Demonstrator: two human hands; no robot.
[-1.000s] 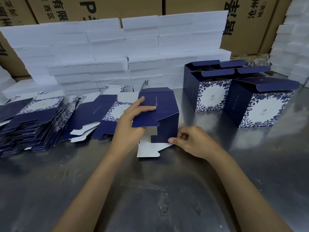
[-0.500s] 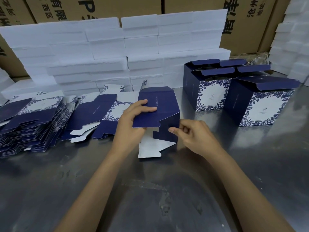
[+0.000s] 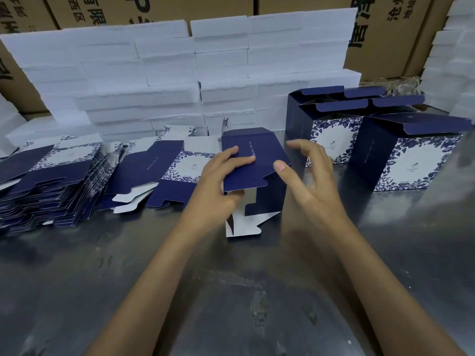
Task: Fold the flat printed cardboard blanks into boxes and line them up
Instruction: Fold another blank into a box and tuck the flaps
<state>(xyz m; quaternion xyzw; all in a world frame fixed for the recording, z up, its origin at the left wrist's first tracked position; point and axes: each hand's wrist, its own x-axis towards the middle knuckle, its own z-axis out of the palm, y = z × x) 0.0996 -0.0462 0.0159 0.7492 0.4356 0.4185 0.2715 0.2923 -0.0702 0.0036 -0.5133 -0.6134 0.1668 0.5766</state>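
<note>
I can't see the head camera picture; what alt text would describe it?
A person's left hand grips a half-folded navy cardboard box on a grey metal table, while the right hand hovers open beside it. Flat printed blanks lie left, finished boxes right.

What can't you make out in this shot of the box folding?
Head view only:
- Half-folded box: its inside, hidden by its own panels and the left hand.
- Small print on the finished boxes: too small.
- Right hand: blurred, its contact with the box unclear.
- Blank stack: cut off at left.
</note>
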